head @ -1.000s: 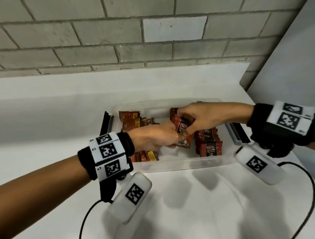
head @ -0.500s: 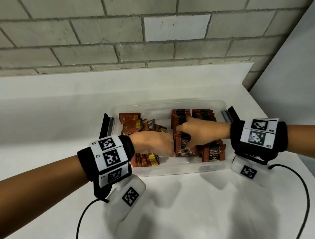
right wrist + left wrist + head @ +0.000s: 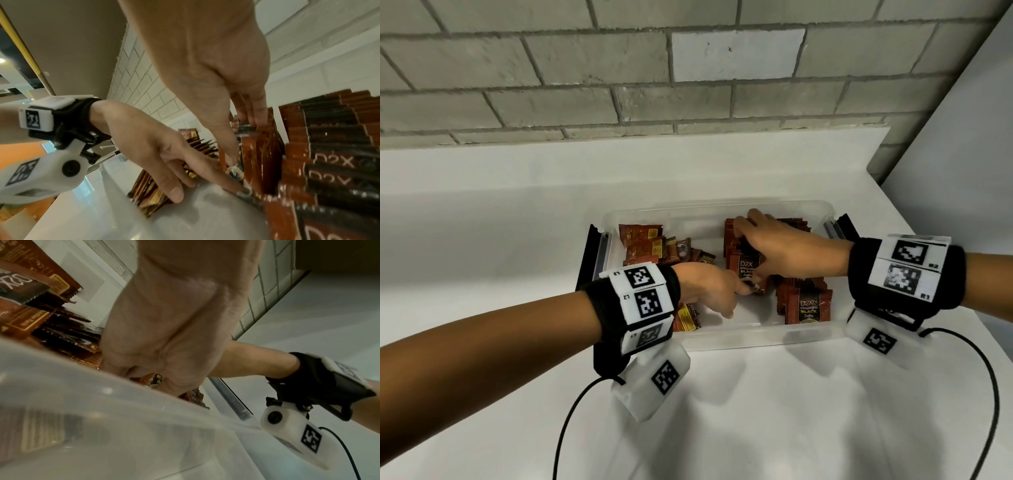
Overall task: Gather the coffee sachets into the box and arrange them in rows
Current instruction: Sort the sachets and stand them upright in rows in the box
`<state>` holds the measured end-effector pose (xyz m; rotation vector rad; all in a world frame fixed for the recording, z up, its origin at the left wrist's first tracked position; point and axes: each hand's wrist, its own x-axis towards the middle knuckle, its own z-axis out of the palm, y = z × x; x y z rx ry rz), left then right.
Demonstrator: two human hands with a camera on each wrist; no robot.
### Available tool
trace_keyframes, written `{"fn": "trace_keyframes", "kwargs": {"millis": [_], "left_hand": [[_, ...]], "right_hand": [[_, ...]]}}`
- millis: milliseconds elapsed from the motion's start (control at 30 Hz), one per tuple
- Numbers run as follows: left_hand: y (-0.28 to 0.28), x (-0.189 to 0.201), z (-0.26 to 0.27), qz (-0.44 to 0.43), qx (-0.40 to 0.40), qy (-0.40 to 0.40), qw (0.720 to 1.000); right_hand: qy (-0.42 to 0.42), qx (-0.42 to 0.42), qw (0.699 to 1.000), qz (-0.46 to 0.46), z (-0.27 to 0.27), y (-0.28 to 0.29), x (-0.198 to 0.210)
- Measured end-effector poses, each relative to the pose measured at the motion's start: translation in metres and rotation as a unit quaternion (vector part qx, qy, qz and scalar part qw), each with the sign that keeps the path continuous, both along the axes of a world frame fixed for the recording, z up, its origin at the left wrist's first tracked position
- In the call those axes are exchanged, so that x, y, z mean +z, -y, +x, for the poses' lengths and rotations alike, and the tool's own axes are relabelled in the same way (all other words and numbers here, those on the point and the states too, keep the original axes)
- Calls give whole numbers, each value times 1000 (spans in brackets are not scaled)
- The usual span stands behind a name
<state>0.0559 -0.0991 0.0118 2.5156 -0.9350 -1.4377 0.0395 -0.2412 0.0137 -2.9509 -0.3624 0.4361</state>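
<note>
Fingers of the right hand [image 3: 780, 250] are curled over a row of upright coffee sachets [image 3: 743, 260], which is gripped from above with the thumb at its front. Relaxed fingers of the left hand [image 3: 709, 291] are laid against that row's near end. All sachets are held in the clear box [image 3: 722, 337], set on the white surface [image 3: 756, 428].

Right hand [image 3: 780, 251] covers the tops of the middle sachet row [image 3: 744, 263]; its fingertips are hidden there. Left hand [image 3: 709, 287] hides the sachets beneath it. Left wrist view: box wall [image 3: 102, 426] blurs whatever lies behind. Right R1 marker [image 3: 902, 279] smeared.
</note>
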Motion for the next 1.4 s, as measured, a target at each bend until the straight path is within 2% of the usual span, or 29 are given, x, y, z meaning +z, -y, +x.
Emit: {"fn": "trace_keyframes", "kwargs": {"millis": [233, 600, 800, 1133, 1300, 1400], "left_hand": [[1, 2, -5, 0, -19, 1, 1000], [0, 3, -11, -13, -8, 12, 1000], [2, 1, -13, -7, -20, 15, 1000], [5, -3, -11, -33, -9, 0, 999], [-5, 13, -5, -65, 39, -46, 996], [-21, 33, 9, -72, 25, 2, 997]], "right_hand": [[-52, -61, 997, 0, 6, 16, 3], [-55, -88, 993, 48, 4, 18, 0], [-61, -115, 991, 30, 1, 19, 7], [-89, -135, 985, 57, -2, 20, 10], [-85, -138, 985, 53, 5, 24, 28], [-80, -143, 982, 95, 15, 20, 47]]}}
